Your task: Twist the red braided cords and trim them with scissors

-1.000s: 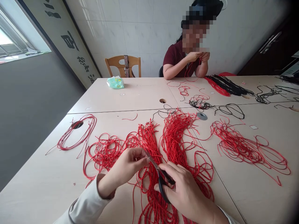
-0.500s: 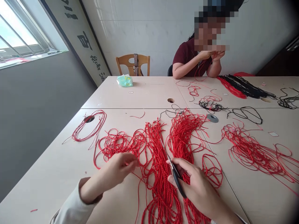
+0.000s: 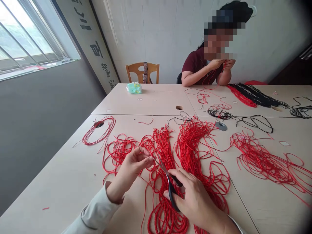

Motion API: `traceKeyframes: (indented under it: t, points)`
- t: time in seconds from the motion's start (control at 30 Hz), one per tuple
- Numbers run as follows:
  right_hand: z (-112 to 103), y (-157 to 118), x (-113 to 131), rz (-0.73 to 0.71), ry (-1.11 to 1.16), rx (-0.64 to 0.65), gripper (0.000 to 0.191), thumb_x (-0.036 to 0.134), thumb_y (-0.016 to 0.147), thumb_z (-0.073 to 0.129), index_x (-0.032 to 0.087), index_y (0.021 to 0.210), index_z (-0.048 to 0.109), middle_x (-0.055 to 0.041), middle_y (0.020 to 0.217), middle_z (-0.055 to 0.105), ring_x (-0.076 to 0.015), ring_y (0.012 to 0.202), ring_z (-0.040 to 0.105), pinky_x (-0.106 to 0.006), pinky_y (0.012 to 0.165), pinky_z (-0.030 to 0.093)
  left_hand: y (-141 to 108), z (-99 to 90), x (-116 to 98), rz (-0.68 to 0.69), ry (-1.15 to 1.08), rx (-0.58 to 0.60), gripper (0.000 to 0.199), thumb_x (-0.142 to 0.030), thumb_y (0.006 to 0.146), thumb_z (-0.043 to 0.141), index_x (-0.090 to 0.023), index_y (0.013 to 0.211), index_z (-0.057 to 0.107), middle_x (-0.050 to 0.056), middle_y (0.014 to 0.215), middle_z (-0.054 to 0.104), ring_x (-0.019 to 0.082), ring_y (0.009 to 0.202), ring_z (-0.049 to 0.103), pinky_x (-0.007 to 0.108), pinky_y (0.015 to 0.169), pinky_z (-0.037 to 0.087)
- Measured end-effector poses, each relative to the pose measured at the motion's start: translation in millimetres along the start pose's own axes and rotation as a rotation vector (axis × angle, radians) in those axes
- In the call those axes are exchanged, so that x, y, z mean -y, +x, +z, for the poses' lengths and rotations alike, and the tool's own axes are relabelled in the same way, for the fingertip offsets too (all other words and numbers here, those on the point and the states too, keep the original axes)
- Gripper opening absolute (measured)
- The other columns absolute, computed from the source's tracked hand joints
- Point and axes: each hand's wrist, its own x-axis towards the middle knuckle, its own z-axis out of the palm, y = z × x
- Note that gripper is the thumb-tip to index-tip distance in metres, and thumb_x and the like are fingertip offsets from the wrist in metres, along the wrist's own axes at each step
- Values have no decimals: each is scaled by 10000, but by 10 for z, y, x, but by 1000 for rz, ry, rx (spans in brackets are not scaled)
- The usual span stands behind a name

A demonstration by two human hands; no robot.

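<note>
Black-handled scissors point(image 3: 172, 190) are in my right hand point(image 3: 195, 198), thumb and fingers in the handles, with the blades slightly apart. The blade tips reach the fingertips of my left hand point(image 3: 133, 169), which is pinched on a thin red cord; the cord's end is too small to make out. Under both hands lies a bundle of twisted red cords point(image 3: 167, 152), their knotted ends at the far side. A second twisted red bundle point(image 3: 188, 146) curves along its right. Loose loops of red cord point(image 3: 122, 149) lie beyond my left hand.
Across the table point(image 3: 60, 182) a person point(image 3: 195, 70) in a dark red top handles red cord. Black cords point(image 3: 258, 94), a red tangle point(image 3: 265, 159) and a coiled cord point(image 3: 110, 128) lie around. A tissue pack point(image 3: 134, 87) sits near an empty wooden chair point(image 3: 152, 69).
My left hand has closed to a pinch and moved up and right. The scissors have come left, their blades parting near its fingertips. The view has tilted up slightly.
</note>
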Motion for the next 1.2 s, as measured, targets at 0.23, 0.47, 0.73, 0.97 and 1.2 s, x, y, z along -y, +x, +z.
traceKeyframes:
  t: [0.23, 0.47, 0.73, 0.97, 1.2]
  points:
    - [36, -1, 37, 21, 1, 21, 338, 291, 811, 663, 210, 1136, 619, -73, 1029, 676, -246, 923, 633, -386, 833, 485, -40, 139, 9, 48, -10, 37, 309, -304, 728, 776, -172, 761, 499, -5, 744, 620, 115, 687, 574, 243, 653, 450]
    - [80, 0, 17, 8, -36, 24, 315, 276, 812, 660, 196, 1115, 623, -67, 973, 672, -251, 868, 616, -390, 791, 464, -42, 138, 24, 35, -82, 53, 327, -268, 731, 779, -178, 762, 466, -28, 726, 609, 87, 658, 550, 220, 640, 438]
    - [119, -14, -32, -41, -103, 6, 332, 236, 816, 646, 211, 1145, 608, -61, 978, 662, -252, 864, 595, -405, 803, 428, -60, 163, -30, 14, -111, 42, 399, -251, 691, 801, -197, 730, 407, -58, 667, 559, 84, 626, 521, 217, 618, 417]
    - [161, -40, -74, -80, -201, -4, 409, 131, 768, 613, 231, 1164, 591, -62, 990, 650, -255, 853, 573, -404, 788, 415, -60, 102, 59, 12, -125, 53, 392, -215, 741, 754, -213, 743, 362, -51, 711, 555, 107, 675, 527, 247, 654, 412]
    - [203, -35, -49, -87, -240, 10, 407, 110, 762, 584, 215, 1155, 582, -73, 1003, 639, -265, 873, 578, -403, 769, 431, -81, 111, 102, 7, -109, -25, 387, -214, 723, 765, -211, 772, 381, -40, 760, 560, 121, 733, 551, 255, 689, 431]
